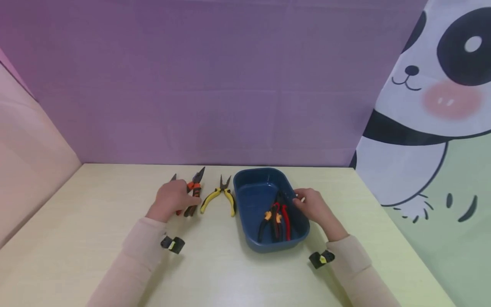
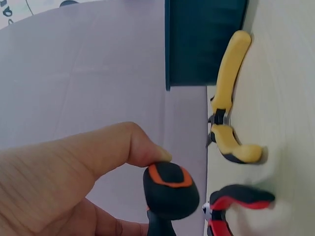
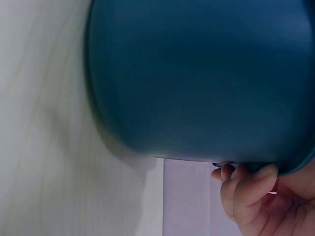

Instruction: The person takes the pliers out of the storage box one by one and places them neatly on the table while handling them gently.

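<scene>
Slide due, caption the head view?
Left hand grips orange-black pliers near yellow pliers; right hand holds the blue bin.

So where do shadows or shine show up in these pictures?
Head view: pale sheen on the table, shadows beside both sleeves; left wrist view: soft shadow by the yellow pliers; right wrist view: broad shadow beside the blue tub.

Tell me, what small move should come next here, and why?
Probably carry the orange-and-black pliers rightward, over the yellow pliers, toward the blue bin. The left fingers already pinch them, the right fingers are at the bin's rim, and other pliers lie inside, so adding these seems sensible.
</scene>
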{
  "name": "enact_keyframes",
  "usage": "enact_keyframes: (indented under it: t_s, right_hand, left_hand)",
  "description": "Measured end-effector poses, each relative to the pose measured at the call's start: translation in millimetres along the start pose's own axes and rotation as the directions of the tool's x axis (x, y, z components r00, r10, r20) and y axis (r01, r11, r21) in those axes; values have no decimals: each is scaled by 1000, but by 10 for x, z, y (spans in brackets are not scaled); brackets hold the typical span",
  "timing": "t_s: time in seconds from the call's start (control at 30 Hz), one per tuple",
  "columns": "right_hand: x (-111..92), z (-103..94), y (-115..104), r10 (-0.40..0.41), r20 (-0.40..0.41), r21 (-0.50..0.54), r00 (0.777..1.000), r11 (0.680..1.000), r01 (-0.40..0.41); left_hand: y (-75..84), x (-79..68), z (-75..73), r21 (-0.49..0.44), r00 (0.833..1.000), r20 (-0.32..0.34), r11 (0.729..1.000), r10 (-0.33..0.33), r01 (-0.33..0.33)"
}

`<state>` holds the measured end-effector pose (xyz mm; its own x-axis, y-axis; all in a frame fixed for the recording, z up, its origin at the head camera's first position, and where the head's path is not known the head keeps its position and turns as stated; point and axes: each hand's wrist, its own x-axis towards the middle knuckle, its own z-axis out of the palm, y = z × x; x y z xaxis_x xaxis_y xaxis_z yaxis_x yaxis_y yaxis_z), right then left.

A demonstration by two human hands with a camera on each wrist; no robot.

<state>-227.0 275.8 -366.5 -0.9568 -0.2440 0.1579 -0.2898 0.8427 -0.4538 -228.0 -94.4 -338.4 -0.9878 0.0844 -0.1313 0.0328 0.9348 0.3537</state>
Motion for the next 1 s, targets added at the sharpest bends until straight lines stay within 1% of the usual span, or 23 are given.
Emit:
enact_keyframes:
  t_s: [0.2,0.33,0.53,0.7,0.9,1.0]
  right_hand:
    - [17,1,-16,2,-5,3,1000,1000,-2]
    - [27,1,-25,16,0,6,1000,1000,-16]
    - [47,-3,-46,26,-2,2,1000,1000,-26]
    - [68,-7,-71,28,-4,13,1000,1000,-28]
    - [86,10,-80,35,-7,19,999,999,-35]
    - [84,8,-78,40,-7,14,999,999,-40]
  left_hand:
    - [-137,63,-49,36,1000,-20,999,18,-17]
    - [-203,87,-102,47,1000,-13,999,9,-9]
    - [-317,131,-147,13,1000,-10,1000,-8,8]
    - [-422,166,-165,-3,1000,-22,1000,-14,14]
    - [-549,214,-220,7,998,23,998,-57,57]
    - [-603,225,-251,27,998,28,998,-58,57]
